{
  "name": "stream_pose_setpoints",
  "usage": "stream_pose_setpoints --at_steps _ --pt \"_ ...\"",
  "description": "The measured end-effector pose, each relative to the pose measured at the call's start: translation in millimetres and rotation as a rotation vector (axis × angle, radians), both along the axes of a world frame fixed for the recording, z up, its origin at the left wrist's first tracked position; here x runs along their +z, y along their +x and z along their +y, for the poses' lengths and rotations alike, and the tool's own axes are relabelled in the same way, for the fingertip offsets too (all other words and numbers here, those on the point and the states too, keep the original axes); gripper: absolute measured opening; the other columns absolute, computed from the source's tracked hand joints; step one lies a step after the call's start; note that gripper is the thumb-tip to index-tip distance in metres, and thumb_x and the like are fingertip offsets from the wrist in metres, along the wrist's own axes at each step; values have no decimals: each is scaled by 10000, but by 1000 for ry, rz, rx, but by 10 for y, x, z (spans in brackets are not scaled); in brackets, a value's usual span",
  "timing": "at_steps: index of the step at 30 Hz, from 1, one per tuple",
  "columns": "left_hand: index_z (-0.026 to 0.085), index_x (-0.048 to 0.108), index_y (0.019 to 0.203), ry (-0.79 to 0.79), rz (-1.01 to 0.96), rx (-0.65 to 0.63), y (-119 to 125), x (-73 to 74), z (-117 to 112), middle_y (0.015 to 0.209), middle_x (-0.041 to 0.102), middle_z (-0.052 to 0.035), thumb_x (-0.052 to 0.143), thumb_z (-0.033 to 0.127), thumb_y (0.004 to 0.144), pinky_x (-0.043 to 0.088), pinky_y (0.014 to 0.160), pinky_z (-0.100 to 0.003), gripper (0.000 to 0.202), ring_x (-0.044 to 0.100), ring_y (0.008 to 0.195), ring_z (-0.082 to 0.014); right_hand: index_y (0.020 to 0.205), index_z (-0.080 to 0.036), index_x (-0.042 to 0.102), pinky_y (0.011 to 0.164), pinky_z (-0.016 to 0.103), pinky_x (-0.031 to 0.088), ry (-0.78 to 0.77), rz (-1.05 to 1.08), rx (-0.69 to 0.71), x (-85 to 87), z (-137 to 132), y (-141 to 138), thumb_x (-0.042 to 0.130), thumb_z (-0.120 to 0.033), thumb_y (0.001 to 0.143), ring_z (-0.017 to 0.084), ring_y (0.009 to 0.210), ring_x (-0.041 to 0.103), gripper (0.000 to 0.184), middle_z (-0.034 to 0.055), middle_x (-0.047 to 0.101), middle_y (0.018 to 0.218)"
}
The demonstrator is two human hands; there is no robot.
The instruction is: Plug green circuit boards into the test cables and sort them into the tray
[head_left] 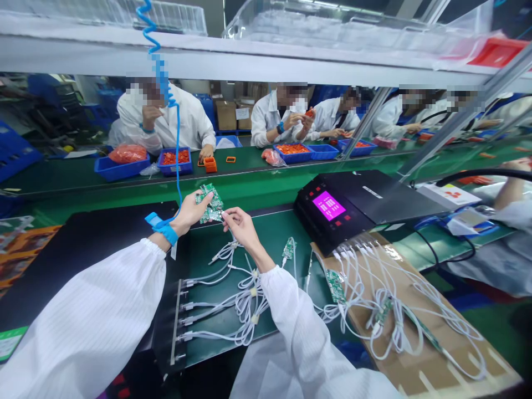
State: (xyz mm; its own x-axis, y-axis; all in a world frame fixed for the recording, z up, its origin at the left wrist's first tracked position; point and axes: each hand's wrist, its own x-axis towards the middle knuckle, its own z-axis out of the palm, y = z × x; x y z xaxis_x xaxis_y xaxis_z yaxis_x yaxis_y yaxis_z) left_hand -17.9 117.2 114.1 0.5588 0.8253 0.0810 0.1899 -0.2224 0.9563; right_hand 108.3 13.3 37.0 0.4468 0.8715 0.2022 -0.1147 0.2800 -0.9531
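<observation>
My left hand [189,212] holds a small stack of green circuit boards [210,204] above the green mat, fingers wrapped round them. A blue wrist strap [162,227] with a coiled blue cord sits on that wrist. My right hand [240,223] is pinched at the boards' right edge, gripping the end of a white cable [226,252]. Below the hands, several white cables [245,302] run from a row of plugs at the mat's near edge. Another green board [288,248] lies plugged to a cable just right of my right forearm.
A black tester [353,206] with a magenta screen stands to the right, white cables and boards [334,284] spread over cardboard [432,354] before it. Across the green conveyor [249,185], several people in white coats work at blue bins [174,160] of orange parts.
</observation>
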Motion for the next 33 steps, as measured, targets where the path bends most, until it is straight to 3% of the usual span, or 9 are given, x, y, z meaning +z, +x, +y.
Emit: stream_pose_setpoints --at_steps 11,25,33 --pt "194 624 802 60 53 1 4 64 -82 624 638 -3 738 566 844 500 459 -244 392 610 505 -161 816 -197 621 539 258 466 -31 -8 -3 5 25 7 804 -680 702 98 502 560 529 -34 641 641" --pt "146 720 811 -90 2 -14 21 61 -81 703 733 -79 798 621 766 542 493 -303 484 665 550 -216 875 -204 654 623 270 470 44 73 -39 52 -31 10 801 -626 752 104 592 552 463 -23 648 709" --pt "158 685 730 -3 -22 12 27 46 -70 656 711 -73 786 687 743 495 468 -275 539 633 506 -196 903 -203 678 623 266 464 35 91 -36 56 -52 -2 820 -626 728 105 611 548 479 -22 644 716"
